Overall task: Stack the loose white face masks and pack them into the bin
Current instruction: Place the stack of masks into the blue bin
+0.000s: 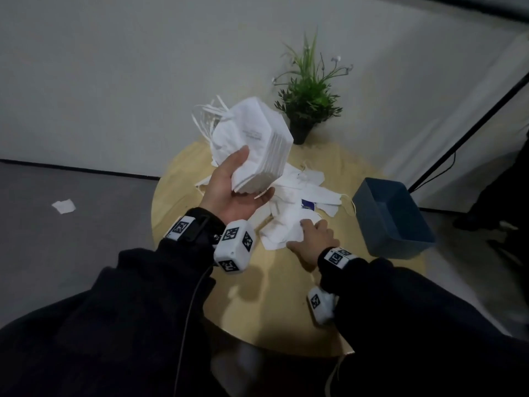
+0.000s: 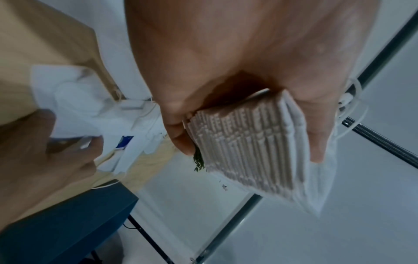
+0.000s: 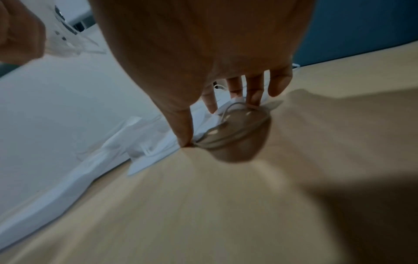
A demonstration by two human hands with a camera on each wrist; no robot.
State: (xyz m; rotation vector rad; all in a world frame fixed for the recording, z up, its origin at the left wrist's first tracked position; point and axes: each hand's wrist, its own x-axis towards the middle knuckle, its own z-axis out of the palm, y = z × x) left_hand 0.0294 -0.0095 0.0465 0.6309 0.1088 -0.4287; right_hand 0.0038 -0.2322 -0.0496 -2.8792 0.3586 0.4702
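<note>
1. Masks: a thick stack (image 1: 254, 144) is raised above the desk (image 1: 257, 305), gripped edge-on by the left hand (image 1: 232, 190), thumb on its face, fingers (image 2: 316, 125) curled behind.
2. Loose masks (image 1: 289, 202) lie heaped mid-desk.
3. Right hand (image 1: 312, 242) is down on the nearest loose mask, thumb and fingers (image 3: 254, 92) pinching its edge and ear loop.
4. Blue bin (image 1: 392, 219) sits at the desk's right edge.
5. Potted plant (image 1: 309, 96) at the far edge.
</note>
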